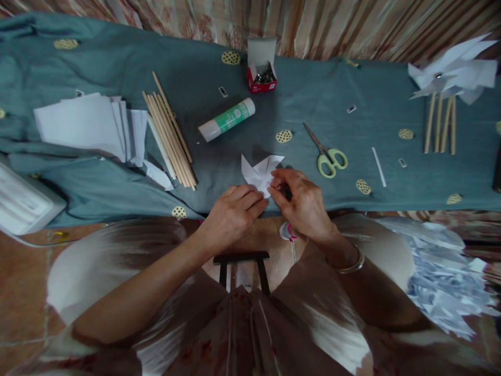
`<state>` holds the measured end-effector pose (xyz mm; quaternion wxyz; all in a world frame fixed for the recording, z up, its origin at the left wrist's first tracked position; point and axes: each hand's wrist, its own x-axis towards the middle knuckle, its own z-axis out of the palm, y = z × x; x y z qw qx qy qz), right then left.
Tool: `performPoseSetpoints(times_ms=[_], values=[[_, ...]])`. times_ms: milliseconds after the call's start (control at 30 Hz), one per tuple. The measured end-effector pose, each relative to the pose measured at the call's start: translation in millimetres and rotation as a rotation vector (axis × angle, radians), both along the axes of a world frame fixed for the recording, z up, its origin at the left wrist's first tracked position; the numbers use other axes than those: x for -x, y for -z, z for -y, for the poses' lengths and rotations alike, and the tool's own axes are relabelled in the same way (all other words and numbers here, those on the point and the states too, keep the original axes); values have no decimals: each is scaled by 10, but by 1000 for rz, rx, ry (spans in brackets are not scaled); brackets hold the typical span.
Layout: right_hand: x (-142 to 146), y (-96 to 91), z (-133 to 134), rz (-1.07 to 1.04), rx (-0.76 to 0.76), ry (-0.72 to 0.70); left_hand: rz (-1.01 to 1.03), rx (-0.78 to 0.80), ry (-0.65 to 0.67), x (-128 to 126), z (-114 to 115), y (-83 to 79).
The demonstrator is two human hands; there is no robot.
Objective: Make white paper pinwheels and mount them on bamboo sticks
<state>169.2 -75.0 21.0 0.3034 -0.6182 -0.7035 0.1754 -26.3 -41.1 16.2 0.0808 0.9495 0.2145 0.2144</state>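
Note:
A small white paper pinwheel [259, 169], its blades partly cut and folded, lies on the near part of the cloth. With curled fingers, my left hand [237, 211] holds its lower edge. My right hand [301, 201] pinches the pinwheel's right side between thumb and fingers; its fingertips hide part of that edge. Scissors [326, 155] with light green handles rest to the right of my right hand. Beyond the pinwheel lies a green and white glue stick [229, 119]. An open red box [262, 78] of metal pins stands at the back.
Left are wooden sticks [170, 138] and stacked white paper [86, 125]. Finished pinwheels [454, 73] on sticks lie far right, with a paper strip [378, 167] nearer. A white device [25, 201] sits at the left edge; a paper scrap pile [446, 277] is below right.

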Motion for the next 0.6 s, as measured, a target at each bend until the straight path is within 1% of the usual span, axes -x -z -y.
performPoseSetpoints(times_ms=[167, 333, 433, 600], values=[[15, 6, 0, 14, -1, 23, -15, 30, -8, -10, 3, 19], [17, 15, 2, 38, -26, 17, -9, 33, -9, -17, 2, 29], [12, 19, 6, 59, -48, 15, -4, 24, -6, -20, 1, 25], [4, 22, 11, 67, -39, 9, -1, 35, -2, -23, 3, 5]])
